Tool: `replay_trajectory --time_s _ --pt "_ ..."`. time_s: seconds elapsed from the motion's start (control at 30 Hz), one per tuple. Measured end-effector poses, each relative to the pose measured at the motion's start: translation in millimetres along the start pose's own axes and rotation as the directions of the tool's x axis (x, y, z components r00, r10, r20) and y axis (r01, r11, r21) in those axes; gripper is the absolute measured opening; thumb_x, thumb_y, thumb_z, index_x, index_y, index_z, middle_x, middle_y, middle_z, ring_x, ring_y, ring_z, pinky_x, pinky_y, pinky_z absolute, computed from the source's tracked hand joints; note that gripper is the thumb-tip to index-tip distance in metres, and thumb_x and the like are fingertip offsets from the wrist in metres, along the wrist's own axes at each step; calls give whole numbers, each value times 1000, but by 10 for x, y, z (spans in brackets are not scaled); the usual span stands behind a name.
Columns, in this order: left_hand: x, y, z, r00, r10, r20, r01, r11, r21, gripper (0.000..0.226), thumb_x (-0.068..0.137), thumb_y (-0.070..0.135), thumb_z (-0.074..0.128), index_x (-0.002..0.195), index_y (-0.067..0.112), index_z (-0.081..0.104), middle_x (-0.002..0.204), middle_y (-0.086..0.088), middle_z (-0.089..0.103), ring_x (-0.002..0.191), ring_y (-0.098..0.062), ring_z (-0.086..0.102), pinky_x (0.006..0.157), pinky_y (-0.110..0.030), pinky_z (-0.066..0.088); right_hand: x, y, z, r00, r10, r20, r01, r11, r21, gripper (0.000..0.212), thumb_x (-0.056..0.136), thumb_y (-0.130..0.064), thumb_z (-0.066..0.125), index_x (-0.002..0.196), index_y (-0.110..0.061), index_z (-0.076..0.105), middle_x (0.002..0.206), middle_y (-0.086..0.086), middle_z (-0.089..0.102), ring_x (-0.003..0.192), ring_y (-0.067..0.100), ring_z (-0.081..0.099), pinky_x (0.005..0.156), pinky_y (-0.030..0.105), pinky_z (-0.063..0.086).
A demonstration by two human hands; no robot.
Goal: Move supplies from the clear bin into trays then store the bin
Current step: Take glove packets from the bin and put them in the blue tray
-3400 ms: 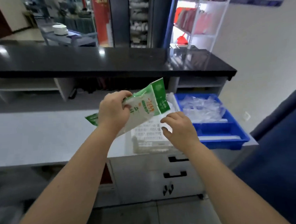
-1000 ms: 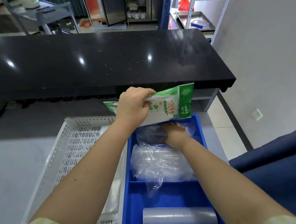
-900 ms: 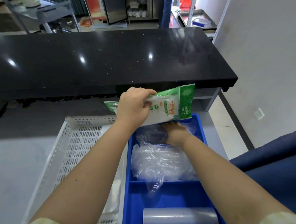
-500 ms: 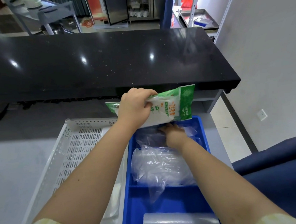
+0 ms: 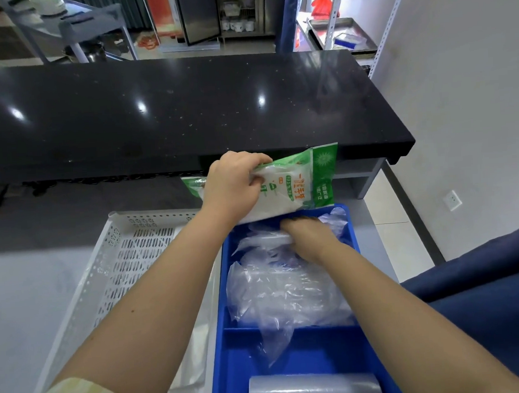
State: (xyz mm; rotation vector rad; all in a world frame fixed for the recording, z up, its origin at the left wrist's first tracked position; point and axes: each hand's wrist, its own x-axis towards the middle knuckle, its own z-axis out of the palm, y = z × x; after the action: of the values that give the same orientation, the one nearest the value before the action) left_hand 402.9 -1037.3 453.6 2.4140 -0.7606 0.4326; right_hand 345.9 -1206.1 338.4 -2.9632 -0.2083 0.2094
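A person's left hand (image 5: 232,182) grips a green and white packet (image 5: 293,185), fingers curled over its top edge, holding it in the air above the far end of a blue tray (image 5: 219,333). Just below that grip, the right hand (image 5: 307,234) is closed around a bunch of clear plastic bags (image 5: 281,288) inside the tray. Nearer the body, a grey roll (image 5: 315,388) lies in the tray's front compartment. Left of both hands sits a white perforated tray (image 5: 105,264) on a grey counter (image 5: 31,283)
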Motion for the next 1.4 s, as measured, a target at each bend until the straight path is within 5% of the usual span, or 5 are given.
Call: replay_trajectory --time_s 0.4,0.77,1.03,1.2,1.4 --pt "17 172 208 990 52 134 -39 995 -96 33 81 11 69 111 25 68 105 6 70 100 -14 59 78 -27 47 -861 -253 -219 965 -117 -234 85 986 -143 36 67 -4 62 102 -8 57 89 9 62 81 31 54 78 41 42" --pt "-62 231 426 960 -51 275 112 971 -212 36 79 14 71 110 32 67 106 7 69 96 -13 63 80 -36 56 -1086 -169 -145 938 -16 -347 -17 996 -90 36 53 -5 75 85 -11 60 80 4 63 75 29 57 71 40 48" --pt "-25 105 601 921 -76 382 104 993 -55 33 76 10 71 100 32 66 93 9 68 84 -15 62 72 -37 57 -1040 -130 -115 949 34 -313 -60 996 -73 36 63 -10 72 96 -16 57 92 1 62 87 26 55 86 40 42" --pt "-102 26 772 957 65 284 -82 996 47 32 77 11 72 105 24 64 96 2 70 94 -23 57 72 -36 47 -997 -109 -107 946 39 -322 -61 996 -60 36 63 -10 75 94 -15 58 91 1 63 85 26 56 85 40 44" --pt "-72 -10 686 944 7 330 -56 989 139 52 75 38 77 121 33 55 119 7 61 112 -20 52 94 -42 35 -919 -95 -117 940 45 -338 -73 995 -70 32 60 -4 72 88 -13 59 82 2 61 78 28 55 85 44 44"
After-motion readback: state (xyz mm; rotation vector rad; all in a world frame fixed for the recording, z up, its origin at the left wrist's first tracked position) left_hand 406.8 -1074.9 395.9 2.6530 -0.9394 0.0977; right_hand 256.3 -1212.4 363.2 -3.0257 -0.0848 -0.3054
